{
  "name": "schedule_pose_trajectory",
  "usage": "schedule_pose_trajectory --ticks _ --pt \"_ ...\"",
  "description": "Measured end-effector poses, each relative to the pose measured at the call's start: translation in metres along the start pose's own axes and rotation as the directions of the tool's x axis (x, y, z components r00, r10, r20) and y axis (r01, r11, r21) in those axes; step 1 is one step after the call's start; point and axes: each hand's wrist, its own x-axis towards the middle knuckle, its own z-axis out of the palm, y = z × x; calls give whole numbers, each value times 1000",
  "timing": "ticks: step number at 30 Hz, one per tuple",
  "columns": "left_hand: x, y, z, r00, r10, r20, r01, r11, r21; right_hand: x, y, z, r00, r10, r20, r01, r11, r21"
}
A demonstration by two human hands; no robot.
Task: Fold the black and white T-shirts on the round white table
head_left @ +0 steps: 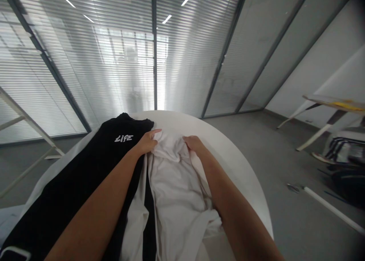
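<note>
A white garment (176,185) lies rumpled on the round white table (234,162), its far end bunched between my hands. My left hand (146,142) grips its far left corner, thumb and fingers closed around the cloth. On the opposite corner, my right hand (194,143) pinches the fabric, its fingers partly hidden. Left of the white garment, a black garment (85,173) with white "LIFE" lettering is spread flat. My left forearm passes over it, and part of the white cloth overlaps its right side.
Glass panels with blinds (114,63) stand behind the table. At right is another table (336,103) with something yellow on it, with bags (345,150) below. A white pole (333,211) lies on the grey floor. A pale metal frame (25,116) stands at left.
</note>
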Motion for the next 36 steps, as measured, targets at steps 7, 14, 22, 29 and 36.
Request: schedule_pose_trajectory --ticks 7,14,22,29,36 --pt "2 -10 -7 997 18 -73 2 965 262 -6 -3 -3 995 93 35 -96 990 100" --pt "2 -7 2 995 93 -33 -86 981 174 -5 -5 -12 975 213 -59 -195 955 225" --pt "5 -9 5 985 35 -167 -34 999 13 -12 -19 -10 992 76 -100 -79 996 -29" --pt "9 -10 0 981 9 -196 -44 984 -172 -22 -23 -4 977 -89 191 161 901 -403" --pt "4 -12 -8 993 60 -101 6 833 553 -21 -27 -17 956 -116 270 245 820 -517"
